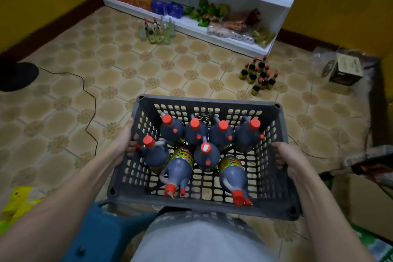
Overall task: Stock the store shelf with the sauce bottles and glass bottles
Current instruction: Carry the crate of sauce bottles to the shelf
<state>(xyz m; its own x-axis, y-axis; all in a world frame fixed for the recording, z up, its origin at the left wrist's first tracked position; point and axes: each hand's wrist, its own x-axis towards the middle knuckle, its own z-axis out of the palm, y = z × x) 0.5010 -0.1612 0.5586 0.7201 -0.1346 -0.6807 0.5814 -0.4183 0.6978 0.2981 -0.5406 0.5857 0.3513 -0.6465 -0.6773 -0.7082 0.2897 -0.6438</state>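
Crate contents: sauce bottles with red caps, dark liquid; six upright, two lying flat with caps toward the near wall
Crate: grey perforated crate, held off the floor in front of the body
Left hand: left hand clamped on the crate's left wall, fingertips poking through to the inside
Right hand: right hand clamped on the crate's right wall, fingers curled over the rim
Floor ahead, right: small dark bottles with red caps, clustered near the shelf's corner
Floor ahead, left: glass bottles, pale, standing just before the shelf
Shelf: white store shelf; lowest level bearing orange bottles, blue packs, green packets
Far right: cardboard box on the tiles
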